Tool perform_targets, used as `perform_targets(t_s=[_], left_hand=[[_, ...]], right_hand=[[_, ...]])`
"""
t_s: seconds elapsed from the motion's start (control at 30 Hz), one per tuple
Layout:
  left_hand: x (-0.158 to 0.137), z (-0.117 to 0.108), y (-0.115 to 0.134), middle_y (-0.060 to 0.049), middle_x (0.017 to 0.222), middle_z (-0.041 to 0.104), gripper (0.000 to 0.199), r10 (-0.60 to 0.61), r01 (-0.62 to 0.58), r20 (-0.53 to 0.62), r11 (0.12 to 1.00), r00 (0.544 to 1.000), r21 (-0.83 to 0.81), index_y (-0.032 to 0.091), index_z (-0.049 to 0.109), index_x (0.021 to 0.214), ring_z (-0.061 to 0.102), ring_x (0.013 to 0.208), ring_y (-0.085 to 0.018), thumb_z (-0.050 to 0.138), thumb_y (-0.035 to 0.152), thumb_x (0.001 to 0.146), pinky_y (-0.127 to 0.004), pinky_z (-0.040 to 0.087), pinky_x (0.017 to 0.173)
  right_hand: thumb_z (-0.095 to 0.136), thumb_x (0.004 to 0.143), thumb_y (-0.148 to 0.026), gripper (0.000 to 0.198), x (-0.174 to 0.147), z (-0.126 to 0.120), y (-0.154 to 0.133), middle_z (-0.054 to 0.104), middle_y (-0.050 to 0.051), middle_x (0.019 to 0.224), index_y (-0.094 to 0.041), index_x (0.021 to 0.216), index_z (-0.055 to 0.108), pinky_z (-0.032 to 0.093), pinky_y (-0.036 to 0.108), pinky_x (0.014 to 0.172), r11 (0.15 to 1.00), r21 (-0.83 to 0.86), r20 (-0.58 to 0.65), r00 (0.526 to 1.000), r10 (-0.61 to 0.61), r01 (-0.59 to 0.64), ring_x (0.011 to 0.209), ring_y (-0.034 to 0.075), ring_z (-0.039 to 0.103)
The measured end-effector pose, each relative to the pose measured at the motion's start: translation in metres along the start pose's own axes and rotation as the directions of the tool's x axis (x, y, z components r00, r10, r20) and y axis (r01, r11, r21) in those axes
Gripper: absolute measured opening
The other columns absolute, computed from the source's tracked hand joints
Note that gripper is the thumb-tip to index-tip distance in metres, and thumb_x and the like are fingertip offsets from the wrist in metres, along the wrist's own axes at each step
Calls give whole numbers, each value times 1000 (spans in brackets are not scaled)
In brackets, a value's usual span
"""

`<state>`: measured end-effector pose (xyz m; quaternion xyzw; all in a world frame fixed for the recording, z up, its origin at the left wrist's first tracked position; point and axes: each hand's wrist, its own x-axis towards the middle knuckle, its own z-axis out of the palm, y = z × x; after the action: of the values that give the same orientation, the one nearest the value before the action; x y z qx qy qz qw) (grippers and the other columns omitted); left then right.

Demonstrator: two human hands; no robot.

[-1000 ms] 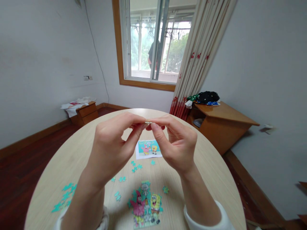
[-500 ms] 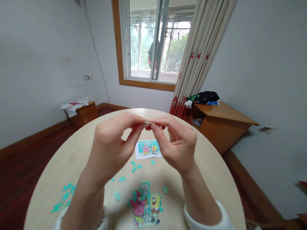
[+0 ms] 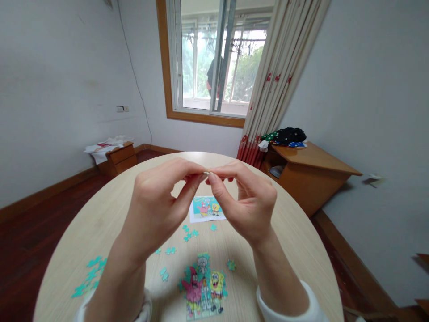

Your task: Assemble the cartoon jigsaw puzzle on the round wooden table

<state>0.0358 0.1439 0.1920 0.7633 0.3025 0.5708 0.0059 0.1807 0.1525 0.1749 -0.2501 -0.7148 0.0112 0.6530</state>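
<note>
My left hand and my right hand meet above the round table, thumbs and forefingers pinched on small puzzle pieces seen edge-on. Whether the pieces are joined is hidden by the fingertips. Below, near the table's front, lies a partly assembled jigsaw puzzle with pink, yellow and grey cartoon figures. Behind the hands rests a printed reference picture, its right side partly covered by my right hand. Loose turquoise pieces lie between the picture and the puzzle.
More turquoise pieces cluster on the left of the round table, partly behind my left forearm. A lone piece sits right of the puzzle. Beyond stand a small cabinet and a wooden desk with cloths. A person is outside the window.
My fingertips have come slightly closer together around the pieces, and less of the pieces shows. Everything on the table stays where it was.
</note>
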Motion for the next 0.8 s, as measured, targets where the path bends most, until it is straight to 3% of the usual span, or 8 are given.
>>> perform_targets(t_s=[0.27,0.6,0.8], left_hand=[[-2,2,-4,-2,76,69,8,-21,20,-12,998,1000,-53,23,65,83,65,74,-15,58,24,82,-27,57,69],[-4,5,-4,-3,88,71,14,-47,44,-23,992,999,-119,25,67,92,67,83,-18,60,24,80,-32,59,79],[-3,4,-4,-3,89,71,18,-69,68,-6,986,998,-152,24,68,94,67,81,-18,66,25,76,-31,59,77]], right_hand=[[52,84,-16,19,-1,-4,1,68,4,82,-22,93,66,52,31,69,999,33,73,997,9,-12,76,15,62],[60,80,-20,14,0,-2,-1,69,4,83,-22,92,68,51,32,68,999,33,0,999,36,-36,75,15,60],[55,84,-18,18,1,-9,1,70,4,86,-24,94,68,53,33,72,999,41,39,999,23,-25,80,16,62]])
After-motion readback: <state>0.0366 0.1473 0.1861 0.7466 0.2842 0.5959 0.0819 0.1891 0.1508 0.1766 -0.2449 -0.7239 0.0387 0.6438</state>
